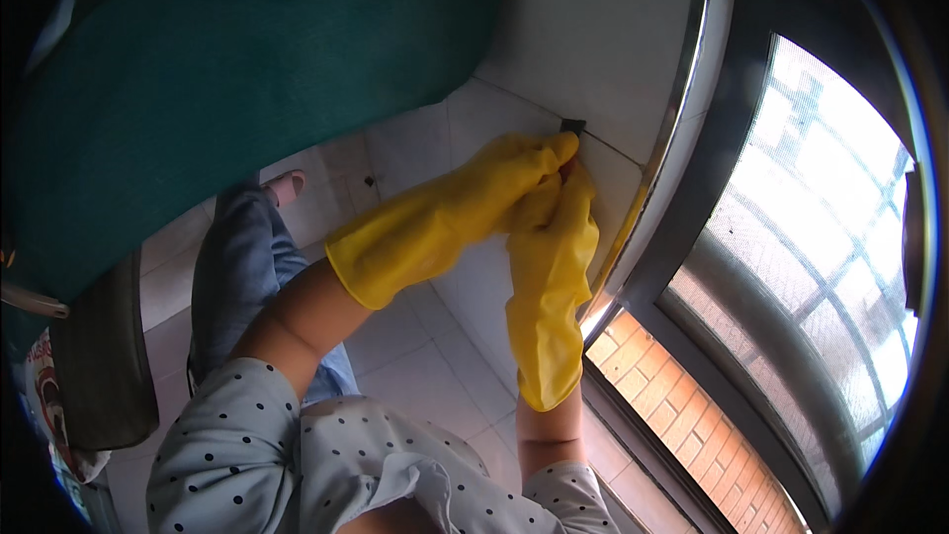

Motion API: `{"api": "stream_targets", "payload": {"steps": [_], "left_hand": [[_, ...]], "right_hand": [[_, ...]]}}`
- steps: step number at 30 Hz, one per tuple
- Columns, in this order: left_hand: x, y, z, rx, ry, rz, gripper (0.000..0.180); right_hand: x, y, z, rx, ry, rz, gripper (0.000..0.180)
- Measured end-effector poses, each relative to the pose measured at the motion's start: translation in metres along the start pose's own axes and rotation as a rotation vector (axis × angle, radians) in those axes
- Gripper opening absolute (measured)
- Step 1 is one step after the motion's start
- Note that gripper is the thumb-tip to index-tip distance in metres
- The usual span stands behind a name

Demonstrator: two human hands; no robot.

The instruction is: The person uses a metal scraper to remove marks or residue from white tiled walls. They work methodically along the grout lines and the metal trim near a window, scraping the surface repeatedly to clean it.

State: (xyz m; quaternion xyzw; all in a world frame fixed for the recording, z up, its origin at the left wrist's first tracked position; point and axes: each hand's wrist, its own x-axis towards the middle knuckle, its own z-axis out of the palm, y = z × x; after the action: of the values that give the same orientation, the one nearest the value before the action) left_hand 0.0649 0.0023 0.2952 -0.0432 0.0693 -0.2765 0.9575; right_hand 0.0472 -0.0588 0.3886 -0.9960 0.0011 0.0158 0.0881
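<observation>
Both hands wear long yellow rubber gloves and come together against the white wall tiles. My left hand is closed, its thumb lying along the top of the grip. Just below and to the right, my right hand is closed as well, pressed against the left. Between the fingers a bit of red shows, and a small dark flat tip sticks out beyond them at a joint between tiles. They seem to belong to one small tool; its kind is hidden by the gloves.
A dark green surface spans the upper left. At right stands a dark-framed door with a mesh panel, beside a shiny metal edge strip. Orange brick-patterned paving lies beyond the threshold. A dark cushioned seat is at left.
</observation>
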Motion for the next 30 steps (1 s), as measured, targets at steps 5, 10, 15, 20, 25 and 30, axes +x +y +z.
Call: {"api": "stream_targets", "payload": {"steps": [5,10,15,20,25,30], "left_hand": [[-0.002,-0.002,-0.005,-0.053,-0.028,-0.003,0.022],[0.0,-0.003,-0.013,-0.053,-0.059,0.011,0.02],[0.001,0.001,-0.008,-0.034,-0.075,0.009,0.019],[0.005,0.001,0.005,-0.03,0.049,-0.01,0.021],[0.009,0.006,-0.007,0.073,0.032,-0.096,0.024],[0.004,0.016,0.033,0.025,0.368,-0.065,0.026]], "right_hand": [[-0.001,0.006,0.007,-0.012,0.011,-0.018,0.032],[0.0,0.004,0.008,-0.016,0.02,0.022,0.032],[0.001,0.005,0.009,-0.046,0.053,0.022,0.031],[0.005,0.004,0.008,-0.014,0.081,0.017,0.03],[0.009,-0.004,0.005,0.006,0.065,0.06,0.029],[0.019,-0.002,0.004,-0.004,0.017,0.073,0.029]]}}
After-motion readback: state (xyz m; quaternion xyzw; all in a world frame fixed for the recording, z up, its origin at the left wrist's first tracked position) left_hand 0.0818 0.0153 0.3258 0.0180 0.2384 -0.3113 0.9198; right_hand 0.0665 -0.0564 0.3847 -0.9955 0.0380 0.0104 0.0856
